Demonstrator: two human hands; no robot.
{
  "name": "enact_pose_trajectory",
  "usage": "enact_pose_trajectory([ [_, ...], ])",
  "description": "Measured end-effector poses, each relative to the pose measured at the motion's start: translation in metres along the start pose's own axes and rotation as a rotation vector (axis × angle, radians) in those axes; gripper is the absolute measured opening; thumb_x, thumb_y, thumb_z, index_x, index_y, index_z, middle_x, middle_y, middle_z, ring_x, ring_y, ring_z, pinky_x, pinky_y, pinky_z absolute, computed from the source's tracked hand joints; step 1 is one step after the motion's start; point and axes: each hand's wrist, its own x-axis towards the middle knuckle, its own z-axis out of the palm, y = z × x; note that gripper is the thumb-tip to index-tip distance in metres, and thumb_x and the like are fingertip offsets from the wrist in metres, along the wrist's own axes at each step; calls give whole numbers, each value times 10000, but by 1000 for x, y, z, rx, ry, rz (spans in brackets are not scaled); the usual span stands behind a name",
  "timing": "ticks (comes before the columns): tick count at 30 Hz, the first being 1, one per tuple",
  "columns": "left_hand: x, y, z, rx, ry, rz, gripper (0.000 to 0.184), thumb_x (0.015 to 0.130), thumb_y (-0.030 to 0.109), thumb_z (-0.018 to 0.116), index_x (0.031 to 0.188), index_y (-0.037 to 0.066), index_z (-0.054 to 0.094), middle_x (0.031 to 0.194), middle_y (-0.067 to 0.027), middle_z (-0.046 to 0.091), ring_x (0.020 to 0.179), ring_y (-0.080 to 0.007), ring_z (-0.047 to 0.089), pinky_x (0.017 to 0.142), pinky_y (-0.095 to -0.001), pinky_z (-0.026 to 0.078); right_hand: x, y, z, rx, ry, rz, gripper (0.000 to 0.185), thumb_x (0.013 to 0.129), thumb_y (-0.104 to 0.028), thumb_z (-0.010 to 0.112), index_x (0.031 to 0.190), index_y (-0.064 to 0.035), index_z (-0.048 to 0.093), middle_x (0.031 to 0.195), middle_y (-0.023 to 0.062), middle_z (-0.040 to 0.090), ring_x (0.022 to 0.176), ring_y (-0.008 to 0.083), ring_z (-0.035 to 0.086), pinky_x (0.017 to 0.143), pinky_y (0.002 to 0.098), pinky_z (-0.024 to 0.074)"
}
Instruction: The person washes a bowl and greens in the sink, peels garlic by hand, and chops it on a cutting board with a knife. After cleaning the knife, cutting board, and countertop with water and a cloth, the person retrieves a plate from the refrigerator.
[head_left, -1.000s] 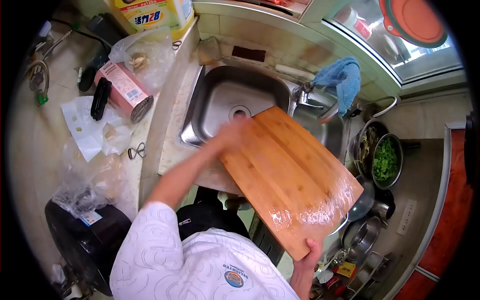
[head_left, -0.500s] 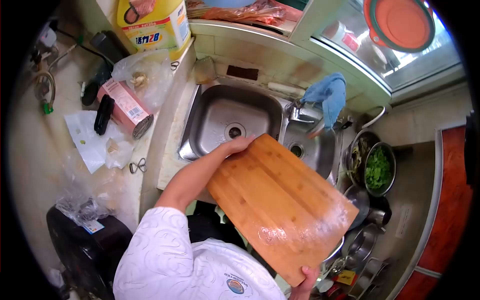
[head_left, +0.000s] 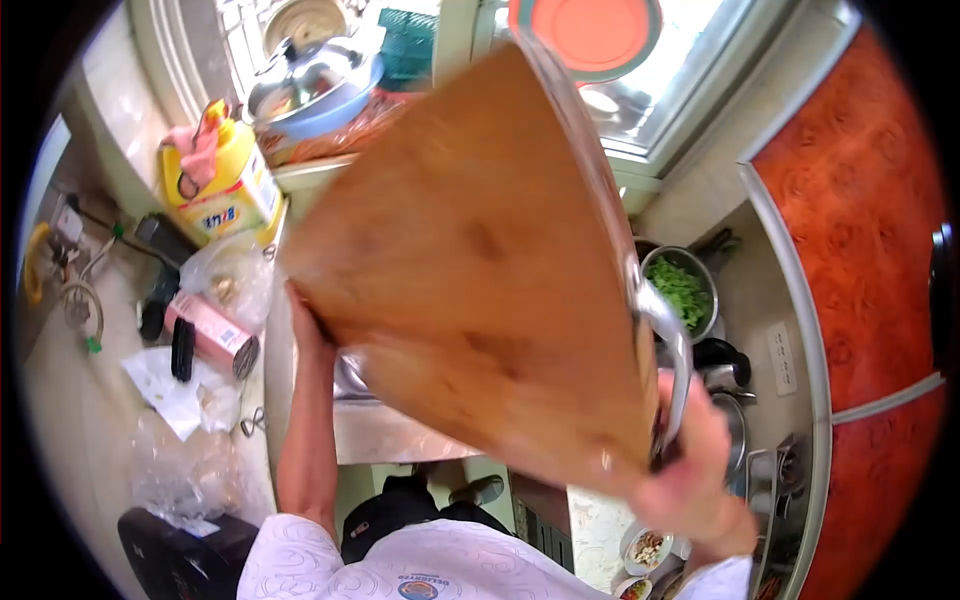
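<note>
A wooden cutting board, blurred by motion, is held up and tilted in front of me. A metal rim and a metal handle show along its right edge. My right hand grips its lower right corner, beside the handle. At the board's left corner is my left hand, with its fingers hidden behind the wood. The board covers nearly all of the steel sink; only a sliver shows below it.
On the left counter are a yellow detergent jug, a pink box and plastic bags. A bowl of chopped greens stands at right. Small dishes of ingredients lie lower right. A window ledge holds a blue basin.
The cutting board has risen from in front of the sink and turned, showing its metal edge and handle. Both hands moved with it, and the view has tilted upward.
</note>
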Motion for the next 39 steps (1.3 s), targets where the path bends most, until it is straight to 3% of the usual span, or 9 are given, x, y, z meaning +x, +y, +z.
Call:
enact_pose_trajectory([
  [2,5,33,33,-145,19,12,673,908,614,330,1340,104,407,1322,-94,470,1203,-255,453,1012,-418,376,47,-17,-18,-194,39,-165,504,718,-260,789,1036,50,548,822,132,613,691,182,606,601,316,480],
  [6,21,68,99,-342,-6,172,707,867,656,356,1323,119,422,1341,-88,449,1219,-270,437,1025,-439,344,130,-68,-35,-453,460,-320,345,821,-353,654,775,-31,538,600,-54,397,560,60,380,497,229,311],
  [10,37,49,137,-436,-145,189,686,879,633,360,1325,116,419,1374,-71,420,1260,-262,393,1029,-428,329,193,-119,-34,-186,734,-575,552,888,-482,500,741,21,673,624,131,664,493,274,572,524,348,416],
  [13,38,28,151,-522,-228,143,576,918,543,346,1272,106,474,1328,-66,473,1236,-278,418,1000,-440,353,242,-112,-55,-474,954,-470,536,909,-408,493,613,29,585,582,239,537,479,279,537,467,395,359],
  [19,58,9,106,-352,-580,-313,199,837,149,466,966,69,594,1052,-89,616,1060,-273,549,981,-431,368,310,-42,-84,-980,1013,-1040,366,906,-250,440,661,-3,554,588,219,499,508,363,508,491,430,362],
  [23,84,-16,126,-370,-667,-206,205,844,153,477,1007,75,574,1062,-81,615,1037,-270,564,923,-426,409,323,-10,-94,-664,989,-815,388,908,-268,438,645,2,530,587,221,496,511,364,515,499,436,365],
  [26,88,-4,147,494,-488,-169,296,888,210,555,1153,88,500,1078,-30,606,923,-180,615,776,-332,457,323,21,-106,-542,991,-735,419,910,-292,428,641,16,517,576,232,475,496,357,515,502,430,369],
  [30,129,-27,177,1052,-606,-74,179,848,195,647,936,43,612,846,-14,628,737,-106,589,671,-243,461,336,79,-131,-586,969,-617,453,887,-410,479,660,-34,589,554,152,541,499,309,548,499,388,414],
  [39,181,-155,197,1390,-741,-173,157,784,142,682,876,16,690,790,-38,653,721,-106,570,660,-268,467,338,253,-155,-727,925,-513,416,891,-415,475,685,-95,644,584,134,568,551,320,576,503,368,437],
])
